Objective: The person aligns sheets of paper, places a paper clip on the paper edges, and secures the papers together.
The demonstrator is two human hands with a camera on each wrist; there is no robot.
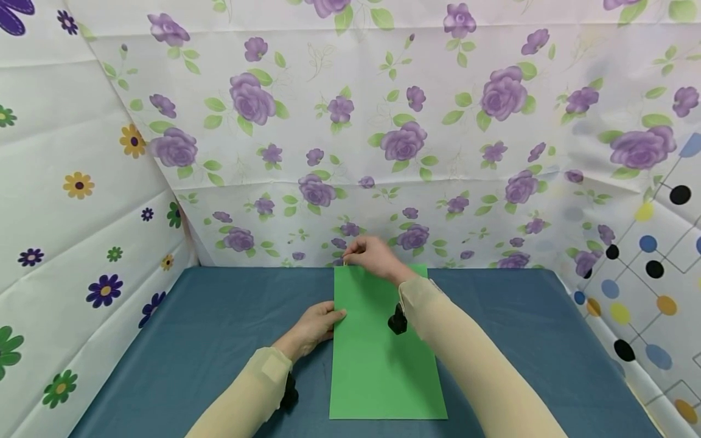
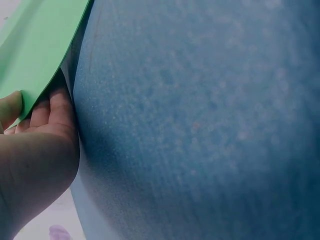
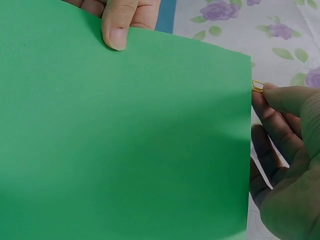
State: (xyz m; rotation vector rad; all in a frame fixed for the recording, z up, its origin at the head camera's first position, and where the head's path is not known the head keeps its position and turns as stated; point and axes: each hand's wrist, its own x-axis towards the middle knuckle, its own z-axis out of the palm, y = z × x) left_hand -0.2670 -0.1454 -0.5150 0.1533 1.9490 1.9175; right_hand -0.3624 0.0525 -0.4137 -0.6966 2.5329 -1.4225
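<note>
A green sheet of paper (image 1: 378,365) lies lengthwise on the blue table, its far edge reaching the table's back edge. My left hand (image 1: 313,328) pinches its left edge, thumb on top and fingers underneath; in the left wrist view that edge bends up off the cloth. At the sheet's far left corner, my right hand (image 1: 375,258) holds a small yellow paper clip (image 3: 257,86) between thumb and forefinger. In the right wrist view the clip's looped end points at the paper's edge, right beside it. The other fingers of the right hand (image 3: 287,145) are loosely bent behind the edge.
Blue cloth (image 1: 235,340) covers the table. A white curtain with purple roses (image 1: 405,143) hangs close behind its back edge, with patterned sheets (image 1: 82,243) at the left and right sides. Black wrist cameras (image 1: 398,320) sit under both forearms.
</note>
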